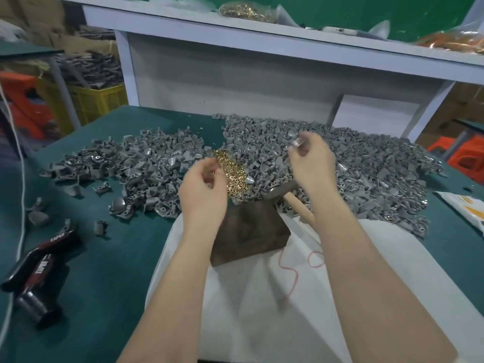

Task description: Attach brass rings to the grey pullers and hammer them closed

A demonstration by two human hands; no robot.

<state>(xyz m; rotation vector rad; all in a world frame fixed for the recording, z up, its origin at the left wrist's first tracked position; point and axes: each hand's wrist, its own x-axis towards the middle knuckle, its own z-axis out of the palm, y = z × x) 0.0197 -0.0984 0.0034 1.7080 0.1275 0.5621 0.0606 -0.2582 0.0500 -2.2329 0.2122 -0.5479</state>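
Head view: right hand (311,159) pinches one grey puller (297,144) above the heap of pullers (366,169) on the table (104,247). Left hand (203,191) is curled over the brass rings (231,170); cannot tell whether it holds one.

Wooden block (248,231): left portion covered by the left hand (203,189) and wrist. Above the block, its fingertips curl over the brass rings (230,169); whether one is pinched is too small to tell. Up-right of the block, the right hand (309,163) pinches a small shiny piece (297,144), motion-blurred, kind undetermined. Right of the block, the forearm hides the hammer handle's (297,205) near end. Far right, a white packet (466,208) is cut by the edge.
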